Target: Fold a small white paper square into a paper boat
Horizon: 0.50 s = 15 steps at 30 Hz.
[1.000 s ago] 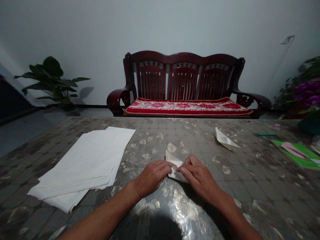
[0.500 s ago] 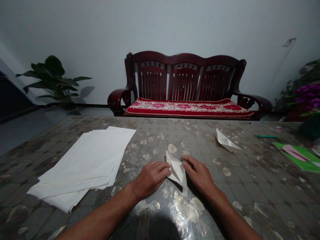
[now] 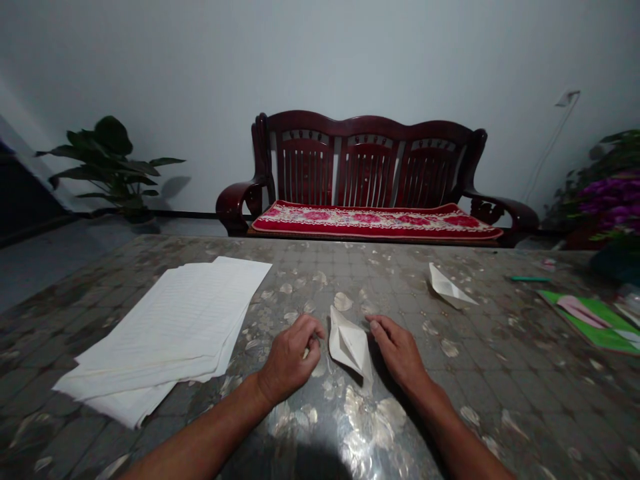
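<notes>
A folded white paper boat [image 3: 347, 345] sits on the patterned tabletop between my two hands, its pointed ends facing away and toward me. To its left is my left hand [image 3: 296, 350], off the paper, with loosely curled fingers and a small gap between thumb and forefinger. My right hand [image 3: 397, 345] rests at the boat's right side, fingers slightly bent and holding nothing; whether a fingertip touches the paper I cannot tell. Farther off to the right lies a second folded paper boat [image 3: 449, 288].
On the left lies a stack of white paper sheets [image 3: 175, 320]. At the right are a green pen-like stick [image 3: 529, 279], a green sheet [image 3: 565, 312] with a pink piece [image 3: 583, 311] on it, and purple flowers [image 3: 613, 200]. A dark red wooden bench [image 3: 367, 127] stands beyond the table.
My left hand has let go of the paper boat and drawn back to the left. The right hand stays beside it. The view has tipped slightly upward.
</notes>
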Available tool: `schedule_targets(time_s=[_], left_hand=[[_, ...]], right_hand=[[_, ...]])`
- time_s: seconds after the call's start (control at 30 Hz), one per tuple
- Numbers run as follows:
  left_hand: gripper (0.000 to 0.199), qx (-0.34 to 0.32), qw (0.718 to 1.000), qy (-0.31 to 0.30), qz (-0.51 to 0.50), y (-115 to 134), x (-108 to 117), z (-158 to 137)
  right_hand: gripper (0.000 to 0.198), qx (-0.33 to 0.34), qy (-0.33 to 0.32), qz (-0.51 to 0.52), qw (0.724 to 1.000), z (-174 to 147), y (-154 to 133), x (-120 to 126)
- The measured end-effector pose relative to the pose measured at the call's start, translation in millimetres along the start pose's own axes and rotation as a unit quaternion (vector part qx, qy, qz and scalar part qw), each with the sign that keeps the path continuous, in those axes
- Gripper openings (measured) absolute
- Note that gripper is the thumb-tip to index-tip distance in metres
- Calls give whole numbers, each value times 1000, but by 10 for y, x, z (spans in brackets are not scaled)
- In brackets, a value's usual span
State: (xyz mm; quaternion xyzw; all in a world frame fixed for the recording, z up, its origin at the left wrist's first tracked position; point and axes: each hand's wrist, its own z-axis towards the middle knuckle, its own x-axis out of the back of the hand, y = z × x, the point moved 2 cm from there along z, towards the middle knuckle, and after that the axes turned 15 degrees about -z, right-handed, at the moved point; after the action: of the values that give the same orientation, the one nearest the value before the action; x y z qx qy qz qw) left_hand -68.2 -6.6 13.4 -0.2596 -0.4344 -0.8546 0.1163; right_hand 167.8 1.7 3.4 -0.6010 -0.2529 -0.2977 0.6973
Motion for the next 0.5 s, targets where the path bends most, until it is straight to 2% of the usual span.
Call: schedule_targets(time_s=[0.13, 0.27, 0.37, 0.5], left_hand=[[9, 128, 991, 23, -4, -64, -4, 39], [23, 224, 974, 7, -37, -93, -38, 98], [42, 251, 967, -5, -35, -102, -69, 169], [56, 262, 962, -1, -71, -190, -96, 296]], right_hand=[[42, -46, 35, 70, 996, 4, 54, -20], [40, -109, 60, 173, 977, 19, 73, -42], [38, -116, 56, 204, 971, 37, 74, -60], [36, -98, 39, 187, 977, 61, 98, -93]])
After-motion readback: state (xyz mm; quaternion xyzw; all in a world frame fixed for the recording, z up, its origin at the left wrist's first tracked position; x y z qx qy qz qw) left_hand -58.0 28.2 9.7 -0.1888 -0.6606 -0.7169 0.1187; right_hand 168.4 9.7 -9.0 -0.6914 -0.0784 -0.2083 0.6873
